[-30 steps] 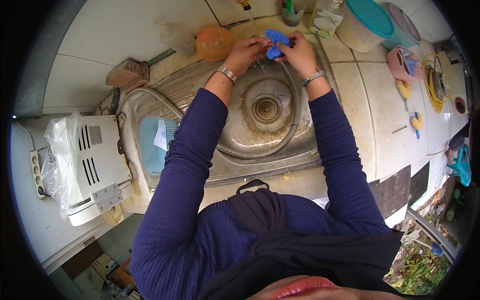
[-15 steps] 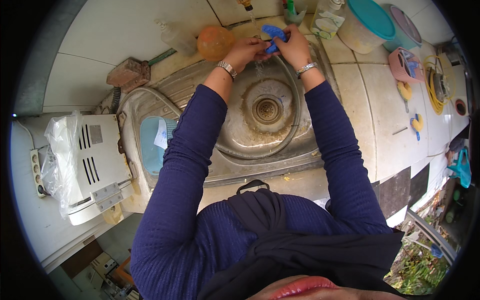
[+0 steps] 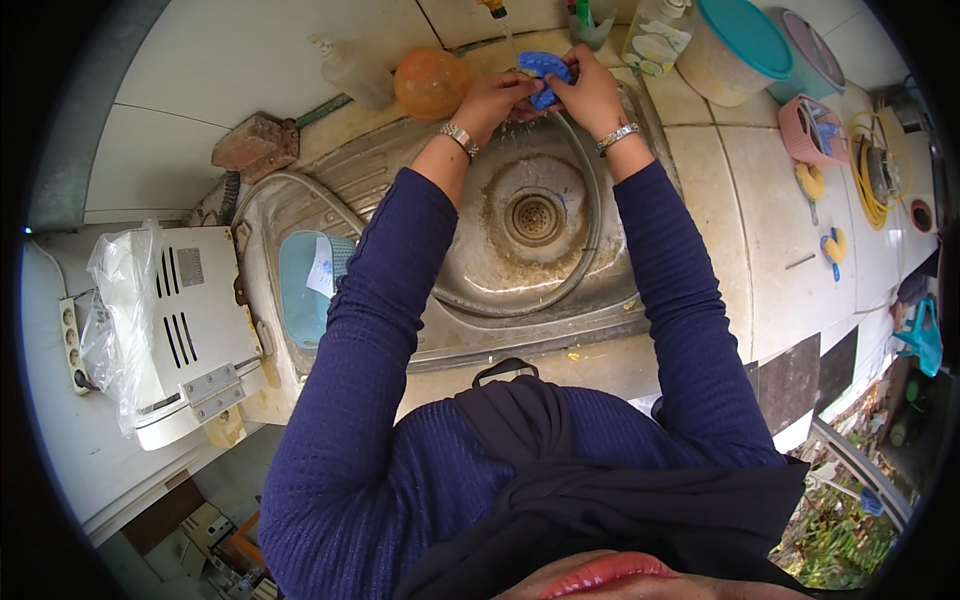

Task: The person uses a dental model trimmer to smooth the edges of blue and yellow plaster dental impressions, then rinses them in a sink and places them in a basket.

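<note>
Under the running tap, at the far side of the metal sink, I hold a small curved blue piece; its exact kind is unclear. My right hand grips it from the right, thumb and fingers closed on it. My left hand pinches its left edge with closed fingertips. Water falls onto the piece and drips into the basin above the drain. Part of the piece is hidden behind my fingers.
Left of my hands stand an orange bowl and a clear pump bottle. A light-blue basket sits at the sink's left end. On the right counter are a teal-lidded tub, a pink basket and yellow-and-blue pieces. A grey hose loops through the basin.
The blue piece has turned slightly in my fingers, its upper part now further under the water stream. Both hands stay nearly in place, and drops scatter more widely below.
</note>
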`<move>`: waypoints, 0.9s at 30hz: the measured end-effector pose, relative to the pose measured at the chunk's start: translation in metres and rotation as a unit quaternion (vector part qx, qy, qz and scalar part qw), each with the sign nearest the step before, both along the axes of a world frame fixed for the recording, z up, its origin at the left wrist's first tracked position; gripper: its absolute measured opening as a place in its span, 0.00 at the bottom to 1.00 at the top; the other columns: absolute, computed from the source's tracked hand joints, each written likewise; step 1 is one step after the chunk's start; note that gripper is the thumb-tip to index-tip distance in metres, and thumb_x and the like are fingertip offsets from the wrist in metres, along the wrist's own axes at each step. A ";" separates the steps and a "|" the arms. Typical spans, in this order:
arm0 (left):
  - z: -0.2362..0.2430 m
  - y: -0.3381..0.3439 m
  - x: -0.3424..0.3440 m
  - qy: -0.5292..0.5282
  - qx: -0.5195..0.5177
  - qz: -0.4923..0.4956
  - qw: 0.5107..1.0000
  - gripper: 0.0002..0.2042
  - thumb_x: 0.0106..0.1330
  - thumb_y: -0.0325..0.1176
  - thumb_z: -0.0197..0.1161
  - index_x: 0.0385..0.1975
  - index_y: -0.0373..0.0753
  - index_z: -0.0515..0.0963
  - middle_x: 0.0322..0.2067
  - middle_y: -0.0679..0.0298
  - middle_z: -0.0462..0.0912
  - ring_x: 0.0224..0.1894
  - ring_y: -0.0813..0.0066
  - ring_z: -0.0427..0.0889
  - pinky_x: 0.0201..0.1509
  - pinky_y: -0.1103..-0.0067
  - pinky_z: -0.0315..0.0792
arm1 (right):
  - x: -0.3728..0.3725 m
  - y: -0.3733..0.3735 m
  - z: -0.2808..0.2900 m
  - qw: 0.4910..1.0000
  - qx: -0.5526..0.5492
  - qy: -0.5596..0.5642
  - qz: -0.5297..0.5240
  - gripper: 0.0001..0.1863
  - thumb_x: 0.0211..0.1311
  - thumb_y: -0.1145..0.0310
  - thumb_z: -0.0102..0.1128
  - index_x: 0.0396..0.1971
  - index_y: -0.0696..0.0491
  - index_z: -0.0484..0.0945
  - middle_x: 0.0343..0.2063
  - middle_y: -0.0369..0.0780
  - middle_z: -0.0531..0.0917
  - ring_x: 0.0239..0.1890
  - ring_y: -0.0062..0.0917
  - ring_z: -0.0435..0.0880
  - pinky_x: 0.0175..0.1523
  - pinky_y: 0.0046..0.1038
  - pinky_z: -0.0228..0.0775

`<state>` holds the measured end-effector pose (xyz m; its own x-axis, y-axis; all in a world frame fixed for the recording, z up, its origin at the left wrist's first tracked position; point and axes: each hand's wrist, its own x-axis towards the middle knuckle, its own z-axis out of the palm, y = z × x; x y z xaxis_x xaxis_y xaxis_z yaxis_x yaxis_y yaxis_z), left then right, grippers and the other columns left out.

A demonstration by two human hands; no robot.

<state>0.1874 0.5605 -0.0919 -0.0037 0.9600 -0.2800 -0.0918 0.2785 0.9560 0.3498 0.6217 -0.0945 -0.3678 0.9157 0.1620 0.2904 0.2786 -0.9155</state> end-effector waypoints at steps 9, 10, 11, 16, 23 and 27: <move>-0.012 0.005 -0.005 0.030 -0.009 -0.019 0.999 0.09 0.67 0.34 0.62 0.42 0.38 0.81 0.39 0.70 0.83 0.41 0.82 0.77 0.47 0.82 0.71 | 0.002 -0.002 0.002 0.999 -0.026 0.006 0.037 0.14 0.58 0.72 0.63 0.39 0.61 0.69 0.29 0.48 0.81 0.24 0.33 0.87 0.25 0.28 0.79; -0.013 0.005 -0.005 0.030 -0.011 -0.014 0.999 0.09 0.67 0.34 0.62 0.41 0.38 0.81 0.39 0.69 0.83 0.41 0.82 0.77 0.47 0.82 0.71 | 0.002 -0.003 0.003 0.999 -0.027 0.004 0.037 0.14 0.57 0.72 0.63 0.39 0.61 0.69 0.29 0.48 0.81 0.24 0.33 0.87 0.25 0.28 0.79; -0.013 0.005 -0.003 0.030 -0.013 -0.010 0.999 0.08 0.67 0.34 0.62 0.41 0.38 0.81 0.39 0.69 0.83 0.41 0.82 0.77 0.47 0.82 0.71 | 0.003 -0.004 0.003 0.999 -0.027 0.002 0.036 0.14 0.57 0.72 0.63 0.39 0.61 0.69 0.29 0.48 0.81 0.24 0.33 0.87 0.25 0.28 0.79; -0.019 0.007 -0.003 0.009 -0.007 -0.004 1.000 0.07 0.67 0.34 0.61 0.38 0.38 0.81 0.35 0.70 0.82 0.37 0.82 0.77 0.43 0.82 0.71 | 0.002 -0.001 -0.002 0.999 -0.025 0.013 0.035 0.13 0.58 0.73 0.64 0.39 0.60 0.70 0.29 0.44 0.80 0.25 0.28 0.86 0.24 0.25 0.80; -0.018 0.004 -0.003 -0.069 -0.025 0.025 0.997 0.08 0.68 0.35 0.60 0.38 0.37 0.80 0.33 0.67 0.82 0.33 0.78 0.79 0.41 0.81 0.74 | 0.001 0.001 0.007 0.999 -0.027 0.009 0.024 0.13 0.58 0.72 0.64 0.39 0.60 0.71 0.31 0.44 0.82 0.27 0.28 0.87 0.25 0.24 0.81; -0.006 0.001 -0.005 -0.093 -0.051 0.003 0.994 0.10 0.67 0.34 0.60 0.42 0.35 0.78 0.37 0.65 0.83 0.36 0.74 0.83 0.43 0.81 0.76 | 0.005 0.003 0.002 0.999 -0.043 0.017 0.015 0.13 0.58 0.72 0.64 0.39 0.60 0.72 0.31 0.44 0.82 0.27 0.27 0.86 0.25 0.25 0.80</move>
